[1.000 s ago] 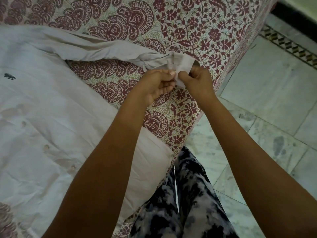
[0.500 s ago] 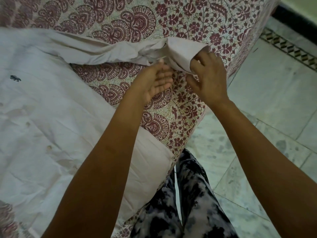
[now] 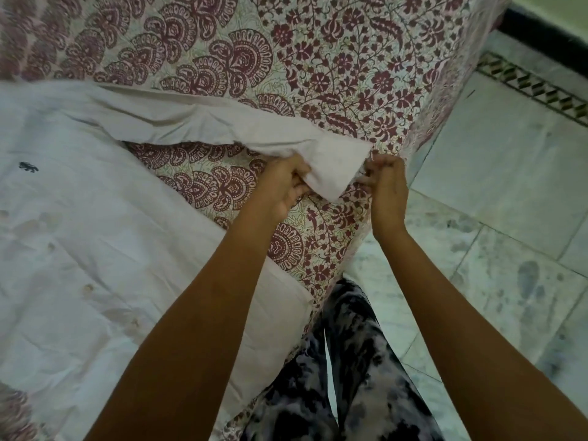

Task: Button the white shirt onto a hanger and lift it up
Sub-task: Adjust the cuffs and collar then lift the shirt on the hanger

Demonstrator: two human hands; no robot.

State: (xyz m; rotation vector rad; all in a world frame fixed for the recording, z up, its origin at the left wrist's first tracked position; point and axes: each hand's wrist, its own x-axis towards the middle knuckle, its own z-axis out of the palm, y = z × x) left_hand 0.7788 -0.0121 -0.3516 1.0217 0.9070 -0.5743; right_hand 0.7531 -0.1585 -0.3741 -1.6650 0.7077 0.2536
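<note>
I see the shirt [image 3: 95,233] flat on the bed [image 3: 318,58], its sleeve [image 3: 191,119] stretched right. My left hand [image 3: 283,186] grips the cuff [image 3: 337,160] from below, my right hand [image 3: 388,183] pinches its end. Light, limp cloth, I judge; best held at the stiffer cuff edge

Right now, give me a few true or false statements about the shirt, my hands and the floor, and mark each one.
1. The left hand and right hand both hold the cuff of the white cotton shirt. True.
2. The shirt hangs on a hanger. False: it lies on the maroon floral bedspread; no hanger shows.
3. A small dark emblem marks the shirt's front. True.
4. The floor is wooden planks. False: it is pale marble tile.
</note>
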